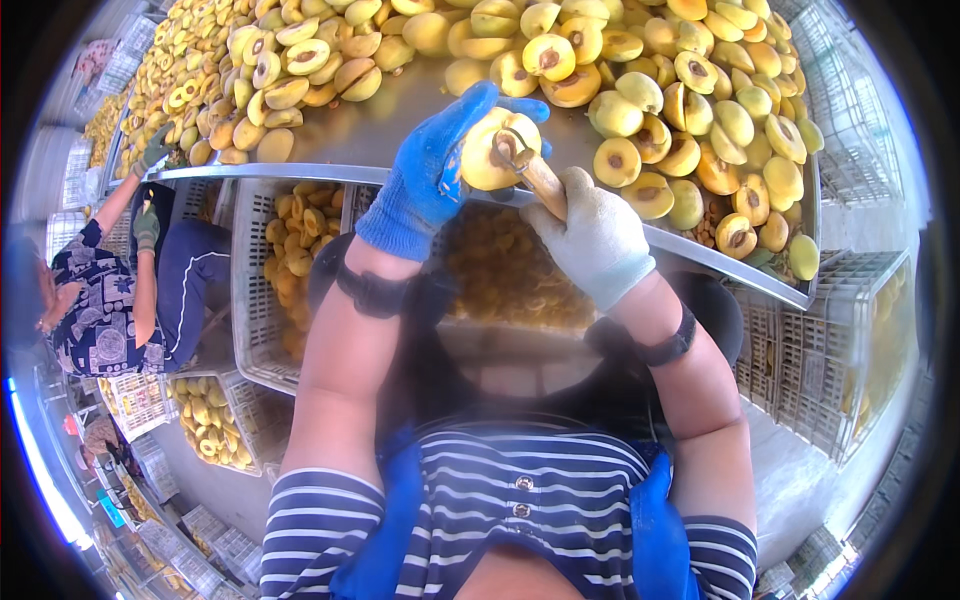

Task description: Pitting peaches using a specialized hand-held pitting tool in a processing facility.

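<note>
My left hand [442, 154], in a blue rubber-coated glove, is wrapped around a yellow stone-fruit half [484, 161], its cut face turned toward my right side. My right hand [596, 232] wears a white knit glove and grips the wooden handle of a pitting tool [544, 184]. The tool's curved metal loop is at the brown pit [504, 146] in the middle of the fruit; how deep it sits I cannot tell. Both hands are above the front edge of a metal table [352, 135] heaped with halved yellow fruit [551, 56].
A plastic crate [251, 300] of fruit stands under the table at left; blurred fruit [517, 262] fills a container before my lap. Stacked crates [817, 360] are at right. A co-worker [105, 300] in gloves sits at the table's left. Loose pits [705, 225] lie near its right corner.
</note>
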`<state>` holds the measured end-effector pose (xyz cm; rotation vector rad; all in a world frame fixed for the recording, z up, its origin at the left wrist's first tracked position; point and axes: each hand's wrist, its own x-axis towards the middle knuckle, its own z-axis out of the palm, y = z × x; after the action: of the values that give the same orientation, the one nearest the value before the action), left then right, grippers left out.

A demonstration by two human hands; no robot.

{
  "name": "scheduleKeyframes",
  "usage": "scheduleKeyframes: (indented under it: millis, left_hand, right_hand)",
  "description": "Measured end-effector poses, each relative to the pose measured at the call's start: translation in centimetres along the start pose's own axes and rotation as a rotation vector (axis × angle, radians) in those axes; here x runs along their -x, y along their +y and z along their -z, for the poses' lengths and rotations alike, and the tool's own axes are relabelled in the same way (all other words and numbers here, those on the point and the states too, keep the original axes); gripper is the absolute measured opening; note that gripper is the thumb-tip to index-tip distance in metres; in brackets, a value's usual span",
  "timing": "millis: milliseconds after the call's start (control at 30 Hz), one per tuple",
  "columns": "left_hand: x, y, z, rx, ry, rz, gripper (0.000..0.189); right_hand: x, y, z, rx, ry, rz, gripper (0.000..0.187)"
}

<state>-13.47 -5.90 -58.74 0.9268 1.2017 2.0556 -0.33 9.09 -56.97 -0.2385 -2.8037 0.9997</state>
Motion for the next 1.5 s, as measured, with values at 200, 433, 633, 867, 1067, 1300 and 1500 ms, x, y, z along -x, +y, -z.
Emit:
scheduleKeyframes:
  millis: [200,433,633,867,1067,1300,1500]
  left_hand:
    - [0.2,0.2,-0.4,-0.344,0.104,-0.283,0.043]
    - [-0.2,1.1,-1.4,0.049,0.168,0.06,0.044]
    - [-0.1,-0.9,0.2,-0.238,-0.001,-0.208,0.037]
    - [-0.5,-1.4,1.6,-0.4,-0.193,-0.246,0.049]
    - [-0.6,0.7,0.6,-0.36,-0.139,0.029,0.04]
    - [-1.1,0.5,-1.8,-0.558,0.209,-0.241,0.05]
    - [-0.4,0.6,-3.3,0.114,0.389,0.133,0.042]
  right_hand:
    - [-0.8,0.3,-0.2,0.077,0.103,0.082,0.031]
    - [-0.5,0.5,0.1,0.205,0.033,0.037,0.026]
    - [0.0,0.9,0.2,0.389,0.096,0.085,0.02]
    - [0.5,1.3,-0.3,0.326,0.036,0.061,0.018]
    - [0.6,0.4,-0.8,0.052,-0.204,-0.094,0.023]
    - [0.0,-0.4,0.1,-0.495,-0.212,-0.191,0.029]
    - [0.3,-1.2,1.0,-1.082,-0.671,-0.546,0.016]
